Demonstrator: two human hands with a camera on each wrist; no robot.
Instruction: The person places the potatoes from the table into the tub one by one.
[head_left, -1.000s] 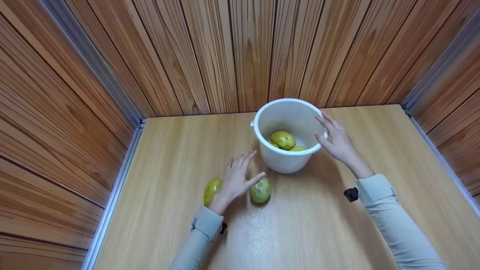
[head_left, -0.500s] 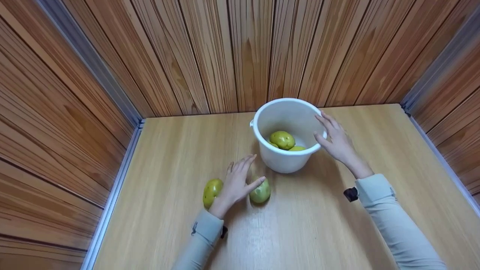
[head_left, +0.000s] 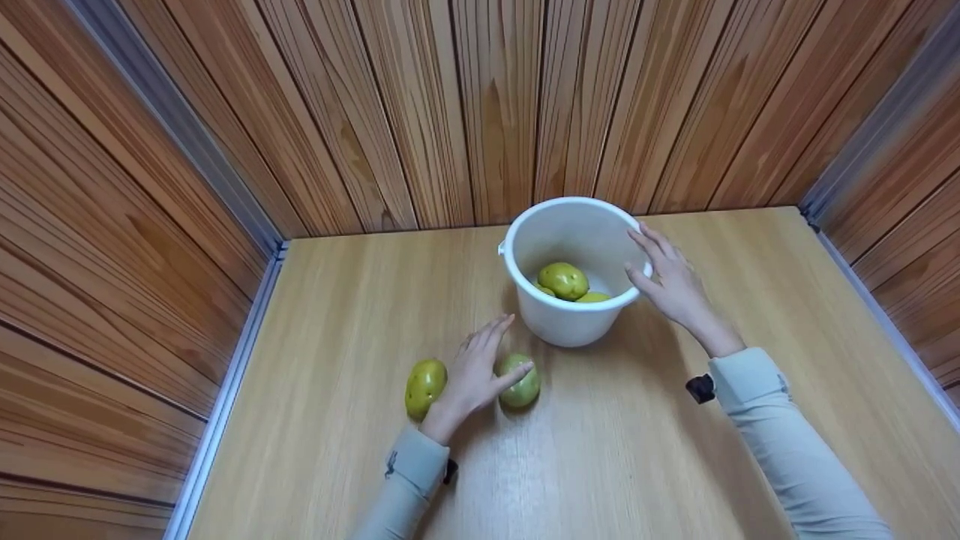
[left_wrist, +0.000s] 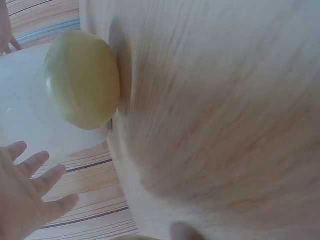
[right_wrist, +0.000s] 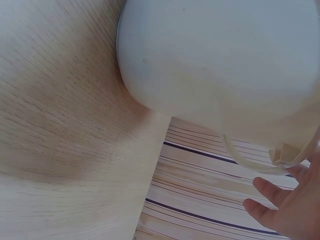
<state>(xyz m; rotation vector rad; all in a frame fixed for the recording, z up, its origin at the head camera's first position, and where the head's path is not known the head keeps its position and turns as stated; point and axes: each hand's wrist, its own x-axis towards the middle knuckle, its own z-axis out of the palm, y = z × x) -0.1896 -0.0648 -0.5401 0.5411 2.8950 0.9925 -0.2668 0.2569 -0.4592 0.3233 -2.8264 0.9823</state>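
My left hand (head_left: pixel 474 375) hovers with spread, fairly straight fingers between two oval fruits. Its thumb overlaps the pale green fruit (head_left: pixel 523 390) in the head view; a yellow-green, dark-speckled fruit (head_left: pixel 425 386) lies left of the wrist. The left wrist view shows the pale fruit (left_wrist: pixel 82 80) in front of the bucket, with the fingers apart from it. My right hand (head_left: pixel 670 283) is at the right rim of a white bucket (head_left: pixel 570 326), fingers extended and spread. In the right wrist view, its fingertips are right by the bucket's handle (right_wrist: pixel 250 165).
Several yellow-green fruits (head_left: pixel 562 280) lie in the bottom of the bucket. The bucket stands on a light wooden table (head_left: pixel 360 300) near its back edge. Wood-plank walls (head_left: pixel 450 112) enclose the back and sides, with metal strips (head_left: pixel 225 405) along the side edges.
My left hand has shifted slightly towards me, its fingertips a little lower in view. The right hand, bucket and fruits stay essentially where they were.
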